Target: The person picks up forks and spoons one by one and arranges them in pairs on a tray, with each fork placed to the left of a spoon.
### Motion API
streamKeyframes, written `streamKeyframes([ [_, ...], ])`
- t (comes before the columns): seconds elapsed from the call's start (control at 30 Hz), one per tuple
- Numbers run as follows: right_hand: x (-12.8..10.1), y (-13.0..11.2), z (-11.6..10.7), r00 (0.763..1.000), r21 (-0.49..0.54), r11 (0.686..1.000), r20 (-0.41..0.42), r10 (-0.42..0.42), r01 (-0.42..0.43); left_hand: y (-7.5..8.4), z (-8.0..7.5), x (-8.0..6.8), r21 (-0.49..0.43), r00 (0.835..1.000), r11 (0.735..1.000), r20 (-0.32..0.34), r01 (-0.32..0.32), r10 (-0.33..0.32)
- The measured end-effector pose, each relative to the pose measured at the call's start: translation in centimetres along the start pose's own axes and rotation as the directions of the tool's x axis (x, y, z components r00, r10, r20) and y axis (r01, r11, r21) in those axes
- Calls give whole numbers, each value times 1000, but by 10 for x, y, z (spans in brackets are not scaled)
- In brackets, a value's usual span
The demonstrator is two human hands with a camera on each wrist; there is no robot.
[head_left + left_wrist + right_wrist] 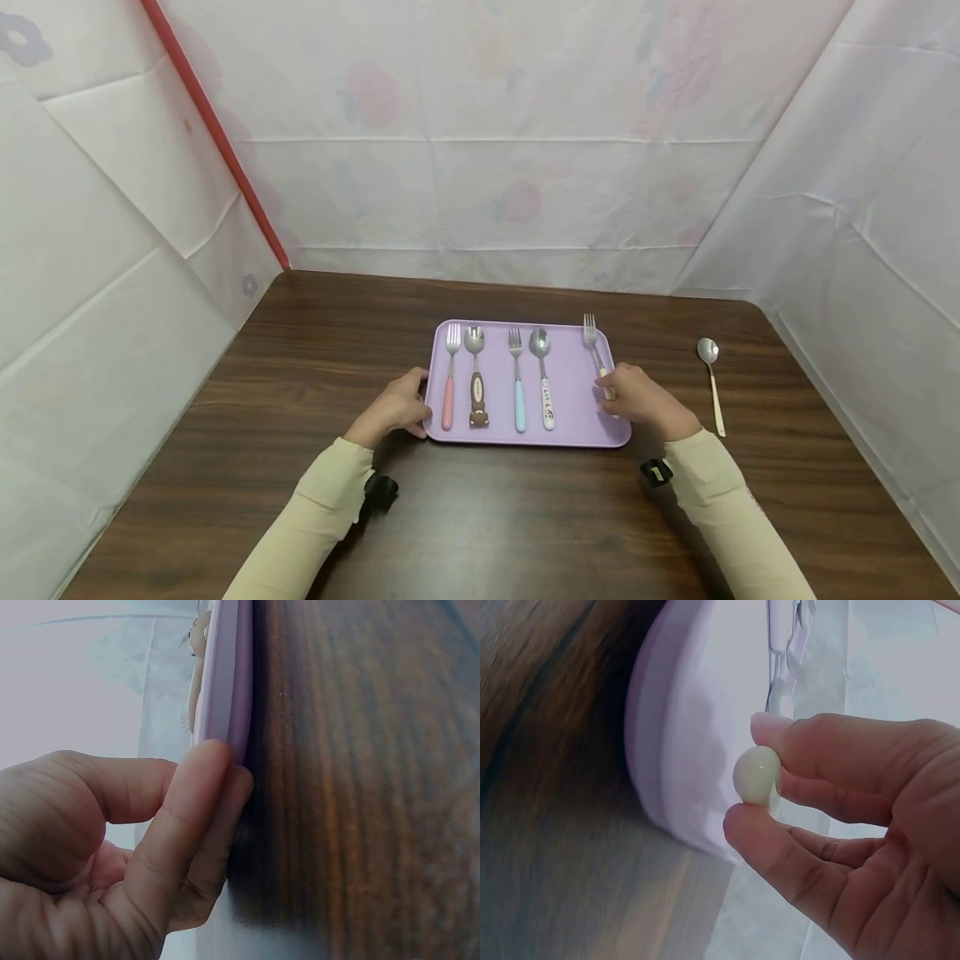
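A: How far along does the cutlery look?

B: Most of it is laid out. On the purple tray there are four pieces lying side by side, handles toward the person: a fork with a pink handle, a spoon with a brown bear handle, a fork with a blue handle and a spoon with a white handle.

A: And the fifth?

B: That is the cream-handled fork, at the right end of the tray. The right hand has it by the handle end; in the right wrist view the thumb and forefinger pinch the rounded cream tip, with the other fingers loosely bent. I cannot tell whether the fork lies flat on the tray or is slightly raised.

A: What is the left hand doing?

B: The left hand is at the tray's left near corner. The left wrist view shows the thumb on top of the rim and curled fingers beneath it, so it grips the edge.

A: Anything left over?

B: One cream-handled spoon lies on the tabletop, well apart from the tray to its right, untouched. Judging by the fork-spoon pattern, I would say that spoon is the last piece still out, with free space on the tray only at its far right.
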State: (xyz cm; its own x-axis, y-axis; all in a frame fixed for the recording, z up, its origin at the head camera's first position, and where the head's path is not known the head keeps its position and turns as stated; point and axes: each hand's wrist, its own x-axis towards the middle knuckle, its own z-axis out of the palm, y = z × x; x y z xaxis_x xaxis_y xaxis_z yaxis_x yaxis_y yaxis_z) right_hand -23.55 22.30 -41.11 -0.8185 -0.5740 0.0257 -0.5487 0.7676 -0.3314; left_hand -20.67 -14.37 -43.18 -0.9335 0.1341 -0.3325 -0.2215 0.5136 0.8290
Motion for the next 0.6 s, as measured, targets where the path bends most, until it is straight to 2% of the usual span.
streamKeyframes([
  [0.33, 3, -8, 10, 999, 42, 998, 20, -48, 47, -1, 0, 0, -7, 1000, 1000, -2, -5, 4],
  [0.6, 4, -17, 19, 998, -21, 998, 5, -62, 62, -1, 0, 0, -4, 1000, 1000, -3, -4, 4],
])
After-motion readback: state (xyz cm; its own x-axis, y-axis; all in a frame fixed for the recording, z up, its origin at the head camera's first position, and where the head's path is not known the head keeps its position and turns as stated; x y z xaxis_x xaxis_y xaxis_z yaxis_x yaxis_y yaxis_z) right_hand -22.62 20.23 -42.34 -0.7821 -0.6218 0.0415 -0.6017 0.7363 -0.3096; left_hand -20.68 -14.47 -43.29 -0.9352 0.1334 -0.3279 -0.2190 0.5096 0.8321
